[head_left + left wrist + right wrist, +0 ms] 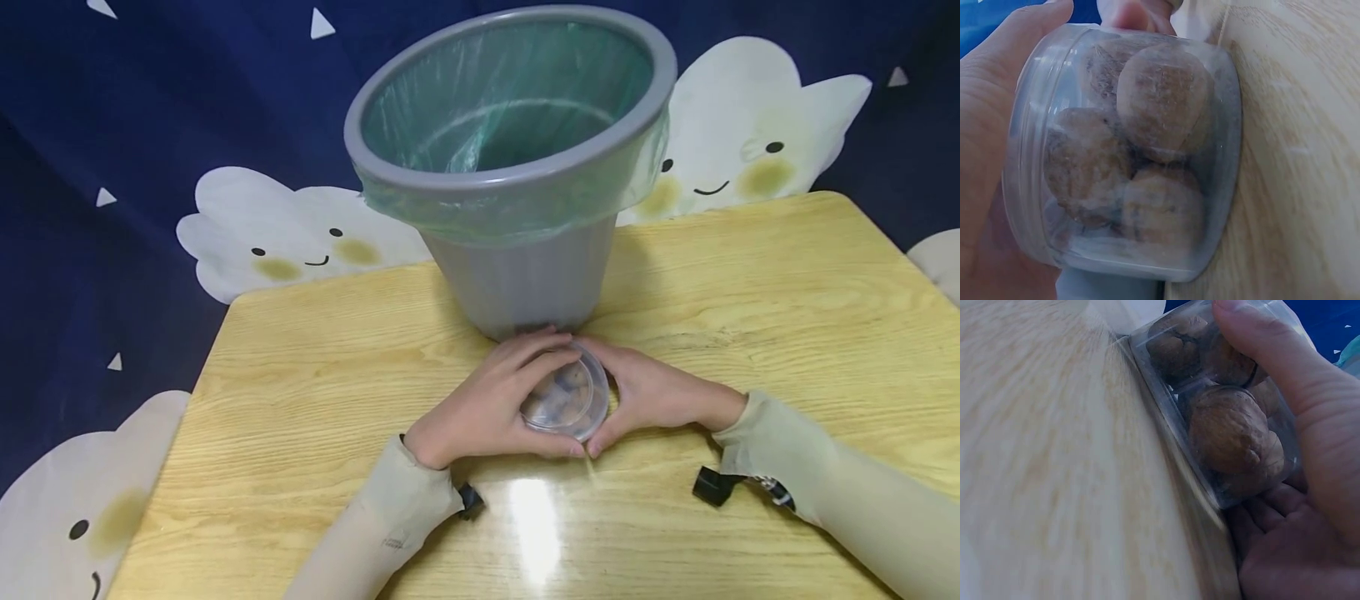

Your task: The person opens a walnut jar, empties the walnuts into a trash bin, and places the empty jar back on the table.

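A clear round plastic jar (pixel 577 400) with a transparent lid stands upright on the wooden table, close in front of the bin. Several brown walnuts (pixel 1163 100) show through its wall in the left wrist view, and walnuts (pixel 1229 431) are seen from the other side in the right wrist view. My left hand (pixel 498 404) curls round the jar's left side, fingers over the far part and thumb along the near edge. From the right, my right hand (pixel 660 387) grips it with thumb and fingers. The two thumb tips almost meet at the near side.
Behind the jar stands a grey waste bin (pixel 517 275), lined with a thin green bag (pixel 525 83) folded over its rim. The light wooden table (pixel 322 400) reaches back to a dark blue curtain (pixel 150 75) with cloud prints. Small black devices sit at both wrists.
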`<action>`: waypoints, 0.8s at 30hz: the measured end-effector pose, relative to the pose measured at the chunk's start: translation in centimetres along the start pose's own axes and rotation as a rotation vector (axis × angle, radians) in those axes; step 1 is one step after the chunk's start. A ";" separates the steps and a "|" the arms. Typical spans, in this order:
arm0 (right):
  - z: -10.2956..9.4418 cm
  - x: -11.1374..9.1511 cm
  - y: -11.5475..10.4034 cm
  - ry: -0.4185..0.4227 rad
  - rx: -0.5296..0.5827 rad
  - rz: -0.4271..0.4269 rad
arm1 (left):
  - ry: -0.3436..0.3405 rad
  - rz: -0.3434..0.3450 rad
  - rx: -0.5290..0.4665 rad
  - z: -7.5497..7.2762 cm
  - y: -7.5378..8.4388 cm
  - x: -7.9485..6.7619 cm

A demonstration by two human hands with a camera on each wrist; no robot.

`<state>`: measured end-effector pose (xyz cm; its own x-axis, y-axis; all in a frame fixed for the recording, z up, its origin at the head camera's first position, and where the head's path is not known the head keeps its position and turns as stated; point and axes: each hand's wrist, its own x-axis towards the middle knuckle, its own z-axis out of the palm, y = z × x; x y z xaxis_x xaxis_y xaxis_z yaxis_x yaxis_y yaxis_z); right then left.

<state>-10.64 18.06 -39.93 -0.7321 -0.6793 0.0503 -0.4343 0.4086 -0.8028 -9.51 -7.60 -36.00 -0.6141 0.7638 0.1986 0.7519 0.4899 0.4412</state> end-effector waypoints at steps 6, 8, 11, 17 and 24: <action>0.0 0.1 0.0 -0.002 -0.012 -0.024 | 0.002 0.001 0.012 0.0 0.1 0.0; -0.1 0.0 0.0 -0.003 -0.008 -0.022 | 0.002 0.004 0.024 0.0 0.2 0.0; 0.0 0.0 0.1 -0.003 0.005 -0.009 | 0.002 0.009 0.044 0.0 0.3 0.0; 0.0 -0.1 0.2 0.001 0.001 0.002 | 0.011 0.008 0.067 0.1 0.5 0.1; 0.1 0.0 0.1 -0.001 -0.006 0.015 | 0.019 0.007 0.104 0.0 0.8 0.0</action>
<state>-10.65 18.07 -40.10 -0.7381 -0.6736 0.0374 -0.4260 0.4223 -0.8001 -8.89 -7.25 -35.70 -0.6123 0.7597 0.2188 0.7766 0.5262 0.3464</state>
